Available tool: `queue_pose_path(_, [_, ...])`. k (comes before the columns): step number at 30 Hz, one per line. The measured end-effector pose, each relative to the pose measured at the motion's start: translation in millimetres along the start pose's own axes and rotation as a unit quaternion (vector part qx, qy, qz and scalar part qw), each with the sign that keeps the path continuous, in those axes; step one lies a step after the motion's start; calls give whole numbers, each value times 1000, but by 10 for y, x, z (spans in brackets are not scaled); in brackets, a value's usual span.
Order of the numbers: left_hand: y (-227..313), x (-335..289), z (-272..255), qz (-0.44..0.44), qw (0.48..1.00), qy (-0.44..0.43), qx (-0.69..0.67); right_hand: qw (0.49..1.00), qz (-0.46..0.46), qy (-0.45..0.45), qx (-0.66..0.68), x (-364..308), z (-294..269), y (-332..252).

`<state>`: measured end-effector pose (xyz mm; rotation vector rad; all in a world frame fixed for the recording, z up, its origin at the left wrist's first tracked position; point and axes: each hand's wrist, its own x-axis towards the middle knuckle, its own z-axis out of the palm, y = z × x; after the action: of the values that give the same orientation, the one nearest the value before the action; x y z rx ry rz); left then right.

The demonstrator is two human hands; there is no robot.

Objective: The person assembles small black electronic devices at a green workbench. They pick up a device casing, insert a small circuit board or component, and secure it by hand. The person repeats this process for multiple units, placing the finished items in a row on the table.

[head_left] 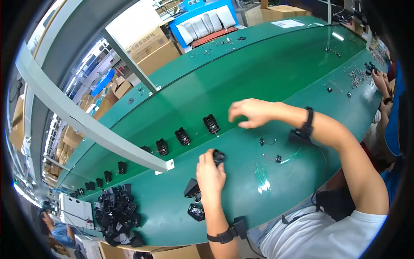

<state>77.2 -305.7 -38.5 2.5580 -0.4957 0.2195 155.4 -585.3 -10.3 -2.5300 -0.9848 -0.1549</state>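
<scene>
My left hand (210, 172) is closed around a black plastic housing (219, 156) above the near green tabletop. Up and to the right, my right hand (253, 113) reaches over the edge of the green belt, its fingers bent, thumb apart and nothing visible between them. Closest to it on the belt is a black assembly with a short wire (211, 124). Below my left hand's fingers, beside the wrist, lie two black housings, an upper one (192, 188) and a lower one (196, 212). Right of them are thin green strips (262, 178) and a small black wired part (278, 159).
Several black assemblies stand in a row along the belt (181, 136). A large pile of black housings (116, 213) lies at the left. A grey metal post (129, 149) crosses the left side. At the right, another person's hands (380, 82) work beside scattered small parts.
</scene>
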Motion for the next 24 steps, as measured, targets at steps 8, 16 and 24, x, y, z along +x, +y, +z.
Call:
queue_pose_path(8, [593, -122, 328, 95, 989, -88, -67, 998, 21, -13, 51, -1099, 198, -273])
queue_pose_path(16, [640, -44, 331, 134, 974, -42, -178, 900, 201, 50, 383, -1269, 329, -448])
queue_pose_path(24, [785, -123, 454, 206, 958, -99, -174, 775, 220, 141, 575, -1498, 391, -673])
